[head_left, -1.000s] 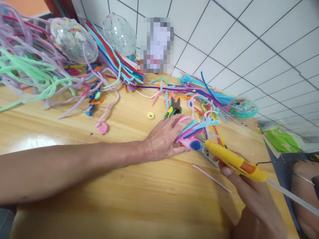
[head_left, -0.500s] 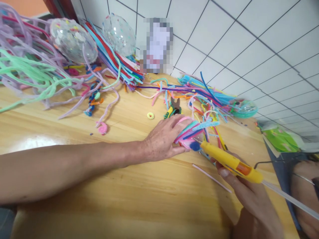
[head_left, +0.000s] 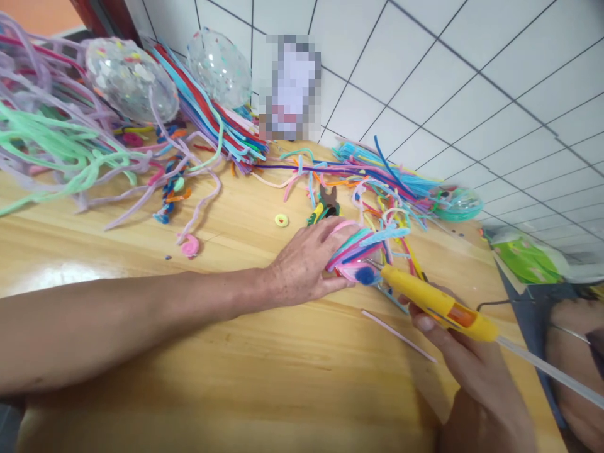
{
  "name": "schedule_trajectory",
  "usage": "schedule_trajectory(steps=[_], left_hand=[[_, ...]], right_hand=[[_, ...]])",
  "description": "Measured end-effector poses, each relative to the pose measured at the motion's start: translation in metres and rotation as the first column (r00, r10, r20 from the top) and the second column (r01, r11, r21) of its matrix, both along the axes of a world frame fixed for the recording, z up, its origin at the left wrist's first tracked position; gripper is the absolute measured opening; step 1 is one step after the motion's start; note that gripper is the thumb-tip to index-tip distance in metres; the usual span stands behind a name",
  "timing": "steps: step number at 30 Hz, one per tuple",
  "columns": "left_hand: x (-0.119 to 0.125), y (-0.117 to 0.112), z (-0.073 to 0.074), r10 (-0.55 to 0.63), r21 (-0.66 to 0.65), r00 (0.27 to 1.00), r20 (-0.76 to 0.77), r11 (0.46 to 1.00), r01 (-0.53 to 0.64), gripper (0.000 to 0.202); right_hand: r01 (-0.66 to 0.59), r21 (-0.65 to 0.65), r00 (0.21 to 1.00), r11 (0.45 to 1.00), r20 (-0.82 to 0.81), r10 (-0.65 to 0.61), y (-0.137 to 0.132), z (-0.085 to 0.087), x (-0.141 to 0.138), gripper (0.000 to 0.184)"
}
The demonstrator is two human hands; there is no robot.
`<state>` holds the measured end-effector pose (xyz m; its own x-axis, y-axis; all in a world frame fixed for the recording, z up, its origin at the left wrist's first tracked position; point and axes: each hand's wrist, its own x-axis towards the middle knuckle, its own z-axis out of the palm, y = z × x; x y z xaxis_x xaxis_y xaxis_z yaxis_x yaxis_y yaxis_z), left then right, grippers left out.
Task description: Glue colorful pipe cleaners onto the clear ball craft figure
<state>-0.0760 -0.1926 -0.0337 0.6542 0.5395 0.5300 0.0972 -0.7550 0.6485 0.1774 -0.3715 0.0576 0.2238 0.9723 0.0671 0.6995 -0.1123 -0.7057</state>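
My left hand (head_left: 306, 261) is wrapped round a rounded craft piece (head_left: 349, 251) covered in pink, teal, purple and blue pipe cleaners. A dark blue pom-pom (head_left: 365, 275) sits at its lower right side. My right hand (head_left: 453, 346) grips a yellow hot glue gun (head_left: 425, 299), with a clear glue stick (head_left: 547, 368) jutting from its back end. The gun's metal nozzle points left at the craft piece, just above the pom-pom; whether it touches I cannot tell. Pliers (head_left: 324, 204) with green and yellow handles lie just beyond my left hand.
Bundles of pipe cleaners (head_left: 207, 107) and clear confetti-filled balls (head_left: 132, 78) line the table's back by the tiled wall. A blurred phone (head_left: 292, 85) leans there. A pink pipe cleaner (head_left: 399, 335) lies in front, a yellow ring (head_left: 282, 220) behind. Another person's arm (head_left: 570, 352) is at right.
The view has shifted slightly, so most things sit a little further left. The glue gun's nozzle has moved slightly up and away from the pom-pom onto the pipe cleaners' side.
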Motion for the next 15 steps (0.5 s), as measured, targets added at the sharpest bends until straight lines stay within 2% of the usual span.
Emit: schedule_trajectory(steps=[5,8,11,13,15], left_hand=[[-0.002,0.002,-0.004,-0.010,0.016,0.999,0.031,1.000,0.010,0.091],[-0.002,0.003,-0.006,-0.015,0.030,0.997,0.080,0.999,0.012,0.086],[-0.002,0.003,-0.009,0.000,0.010,0.993,0.114,1.000,-0.001,0.081],[-0.001,0.004,-0.011,0.011,-0.007,0.993,0.122,1.000,-0.011,0.079],[-0.002,0.004,-0.013,0.014,-0.011,0.992,0.128,1.000,-0.012,0.081]], right_hand=[[0.094,0.226,0.972,0.970,-0.233,-0.040,0.005,0.019,0.022,0.032],[0.265,0.311,0.931,0.913,-0.328,-0.158,0.011,0.021,0.054,0.037],[0.471,0.276,0.848,0.838,-0.404,-0.343,0.019,0.006,0.097,0.043],[0.591,0.149,0.745,0.793,-0.478,-0.465,0.024,-0.010,0.125,0.047],[0.637,0.070,0.691,0.768,-0.492,-0.529,0.026,-0.026,0.147,0.044]])
